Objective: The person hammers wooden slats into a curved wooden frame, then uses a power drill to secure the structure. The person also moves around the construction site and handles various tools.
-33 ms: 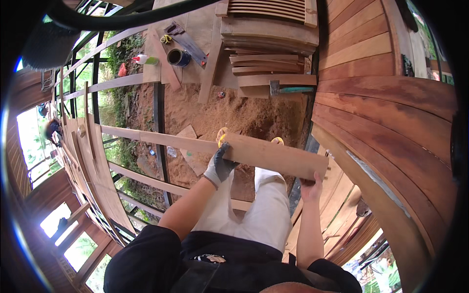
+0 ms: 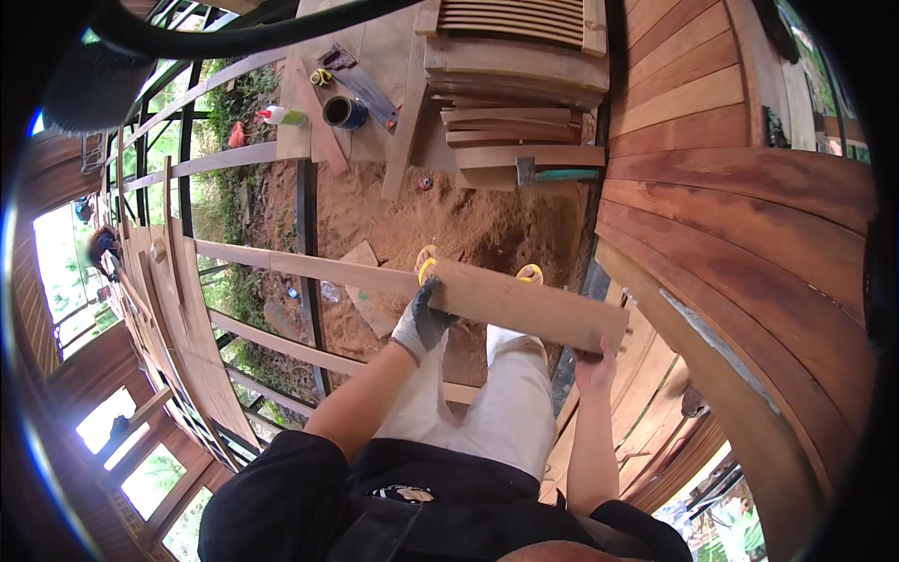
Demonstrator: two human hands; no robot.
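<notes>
A flat wooden board spans the space before my legs, its right end lower than its left. My left hand, in a dark grey and light grey glove, is closed on the board's left end. Bare, my right hand grips the lower right corner, with part of the fingers hidden beneath the wood. Just behind the left end, a long narrow plank runs off to the left.
A handsaw, a dark can, a glue bottle and yellow tape lie ahead on a plywood sheet. Stacked boards stand beside them, with a hammer at their near edge. Plank cladding rises on the right.
The board's right end has shifted very slightly, and my right hand has moved a little lower with it. My left hand keeps its hold.
</notes>
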